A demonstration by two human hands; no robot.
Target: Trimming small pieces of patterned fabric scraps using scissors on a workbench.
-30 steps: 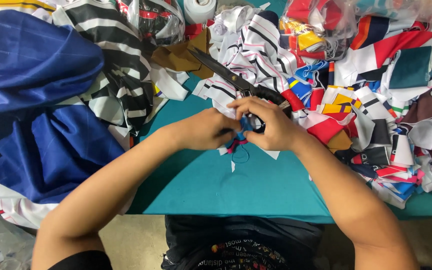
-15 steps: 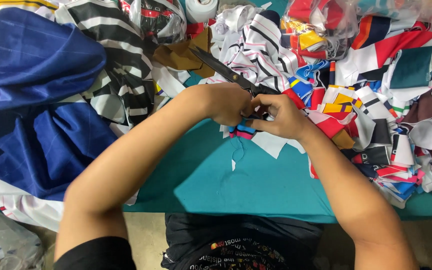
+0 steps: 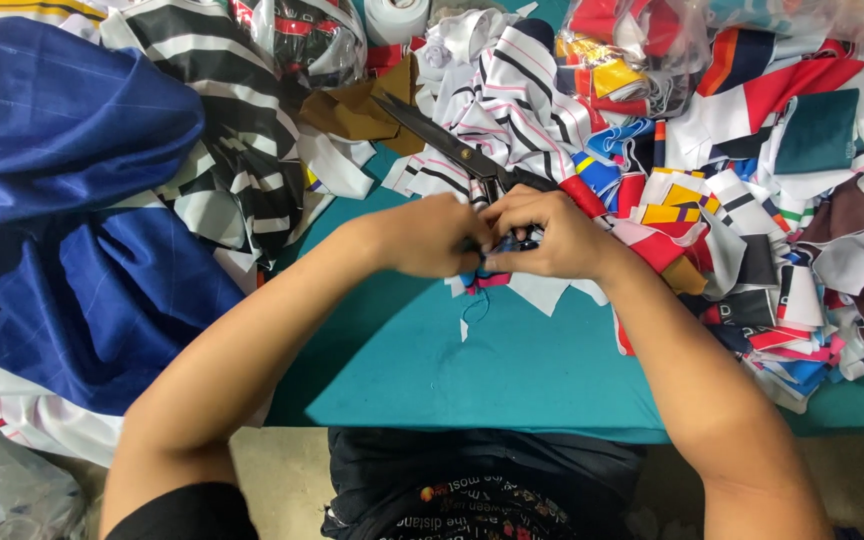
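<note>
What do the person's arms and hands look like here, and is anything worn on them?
Both arms are bare from shoulder to fingertips. The left hand and right hand carry no gloves, rings or watch that I can see. A black sleeveless top with small printing shows below.

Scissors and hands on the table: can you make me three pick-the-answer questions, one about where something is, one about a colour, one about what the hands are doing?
1. Where do the black scissors lie?
A) on the floor
B) on the striped cloth scraps beyond the hands
C) on the blue cloth

2. What colour is the tabletop?
A) teal
B) yellow
C) white

3. What are the left hand and right hand doing?
A) resting far apart
B) holding the scissors
C) pinching a small scrap together

Answers: 1 B, the blades rest on the striped scraps. 2 A, the bare surface is teal. 3 C, both hands meet over a small colourful scrap.
</note>
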